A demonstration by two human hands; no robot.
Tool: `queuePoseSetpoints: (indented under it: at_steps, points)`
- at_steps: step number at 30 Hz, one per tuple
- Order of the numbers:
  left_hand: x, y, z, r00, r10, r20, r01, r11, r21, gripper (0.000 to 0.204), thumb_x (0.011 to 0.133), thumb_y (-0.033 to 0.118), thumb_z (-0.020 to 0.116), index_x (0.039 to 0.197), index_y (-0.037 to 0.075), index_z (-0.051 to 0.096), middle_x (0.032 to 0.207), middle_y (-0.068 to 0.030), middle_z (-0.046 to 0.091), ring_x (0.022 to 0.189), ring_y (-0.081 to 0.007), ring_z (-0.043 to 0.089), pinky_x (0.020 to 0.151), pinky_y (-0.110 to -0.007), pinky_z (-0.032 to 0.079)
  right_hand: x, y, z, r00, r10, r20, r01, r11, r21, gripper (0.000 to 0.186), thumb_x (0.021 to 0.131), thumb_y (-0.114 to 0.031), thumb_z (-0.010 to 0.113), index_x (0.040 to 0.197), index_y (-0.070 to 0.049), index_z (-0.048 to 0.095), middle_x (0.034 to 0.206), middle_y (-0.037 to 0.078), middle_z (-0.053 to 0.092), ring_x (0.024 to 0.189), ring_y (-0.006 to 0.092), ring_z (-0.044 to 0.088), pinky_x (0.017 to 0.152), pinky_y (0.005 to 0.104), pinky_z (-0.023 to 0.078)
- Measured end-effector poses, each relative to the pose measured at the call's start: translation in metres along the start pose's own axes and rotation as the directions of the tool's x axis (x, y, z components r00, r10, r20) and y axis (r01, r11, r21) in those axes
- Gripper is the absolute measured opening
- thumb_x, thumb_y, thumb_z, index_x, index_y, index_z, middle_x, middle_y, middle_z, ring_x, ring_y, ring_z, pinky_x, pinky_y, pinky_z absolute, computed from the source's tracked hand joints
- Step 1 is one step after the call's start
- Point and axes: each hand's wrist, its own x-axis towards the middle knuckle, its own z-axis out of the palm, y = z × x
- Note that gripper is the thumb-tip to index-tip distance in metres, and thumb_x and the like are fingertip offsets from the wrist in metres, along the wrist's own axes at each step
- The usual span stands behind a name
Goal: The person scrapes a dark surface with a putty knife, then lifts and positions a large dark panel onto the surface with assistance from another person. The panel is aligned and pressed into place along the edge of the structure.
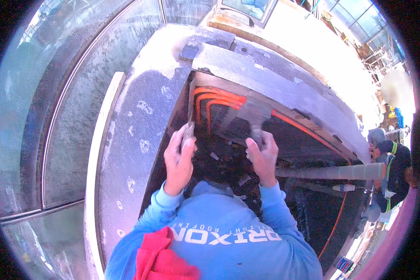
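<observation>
My left hand (179,156) is closed around a long, thin chisel (191,100), held upright against the left inner edge of a rectangular opening in a grey slab (137,100). A dusty grey club hammer (256,112) is in my right hand (264,156), with the fingers wrapped round its handle and its blocky head raised above the opening. Behind the hammer, several orange conduits (219,97) bend down into the dark opening. The chisel's working end is hard to make out against the slab edge.
Tall glass panes (88,107) stand along the left, beside a pale wooden strip (102,163). A grey pipe (333,171) crosses the opening at right, near an orange cable (338,217). A person in a dark hi-vis jacket (394,170) is at far right. A red cloth (161,259) hangs at my shoulder.
</observation>
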Motion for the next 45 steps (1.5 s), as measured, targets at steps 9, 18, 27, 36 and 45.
queuePoseSetpoints:
  at_steps: [9, 18, 27, 36, 45]
  points:
    - [0.020, -0.001, 0.079, 0.981, 0.027, 0.191, -0.033, 0.999, 0.029, 0.038, 0.092, 0.013, 0.066, 0.122, -0.005, 0.050, 0.097, -0.0094, 0.058, 0.072, -0.0161, 0.059, 0.066, -0.030, 0.048, -0.061, -0.050, -0.051, 0.992, -0.009, 0.123, -0.052, 0.873, 0.484, 0.044, 0.104, -0.039, 0.045, 0.111, 0.002, 0.061, 0.079, 0.007, 0.062, 0.059, 0.0111, 0.056, 0.053, 0.0255, 0.045]
    - [0.015, -0.016, 0.112, 0.933, 0.202, 0.297, -0.255, 0.955, 0.150, 0.027, 0.095, 0.012, 0.062, 0.116, -0.001, 0.050, 0.087, -0.0062, 0.058, 0.071, -0.0112, 0.056, 0.062, -0.027, 0.047, -0.078, -0.052, -0.047, 0.968, 0.170, 0.186, -0.251, 0.601, 0.759, 0.046, 0.105, -0.042, 0.039, 0.117, 0.000, 0.053, 0.089, 0.014, 0.064, 0.052, 0.0157, 0.056, 0.044, 0.0277, 0.045]
    - [0.004, -0.006, 0.124, 0.824, 0.477, 0.307, -0.546, 0.813, 0.202, 0.040, 0.088, 0.008, 0.072, 0.118, -0.003, 0.049, 0.092, -0.0184, 0.066, 0.076, -0.0291, 0.070, 0.065, -0.037, 0.055, -0.063, -0.054, -0.037, 0.962, 0.202, 0.185, -0.267, 0.552, 0.790, 0.040, 0.106, -0.040, 0.039, 0.111, -0.003, 0.053, 0.084, 0.008, 0.060, 0.050, 0.0124, 0.053, 0.041, 0.0251, 0.044]
    - [0.008, -0.006, 0.121, 0.837, 0.108, 0.536, 0.046, 0.963, -0.266, 0.034, 0.100, 0.024, 0.055, 0.124, 0.001, 0.050, 0.090, -0.0046, 0.059, 0.064, -0.0111, 0.057, 0.057, -0.025, 0.047, -0.045, -0.076, -0.109, 0.992, 0.111, -0.054, -0.021, 0.581, 0.813, 0.043, 0.105, -0.043, 0.039, 0.108, -0.004, 0.056, 0.075, 0.007, 0.062, 0.045, 0.0130, 0.053, 0.037, 0.0265, 0.043]
    - [0.021, 0.002, 0.147, 0.513, -0.045, 0.857, 0.815, 0.337, -0.470, 0.046, 0.103, 0.036, 0.043, 0.141, 0.010, 0.040, 0.078, -0.0053, 0.050, 0.052, -0.0148, 0.047, 0.047, -0.028, 0.038, -0.080, -0.062, -0.087, 0.949, 0.227, 0.217, -0.308, 0.542, 0.781, 0.046, 0.105, -0.043, 0.039, 0.108, -0.001, 0.056, 0.074, 0.009, 0.062, 0.044, 0.0137, 0.053, 0.036, 0.0260, 0.040]
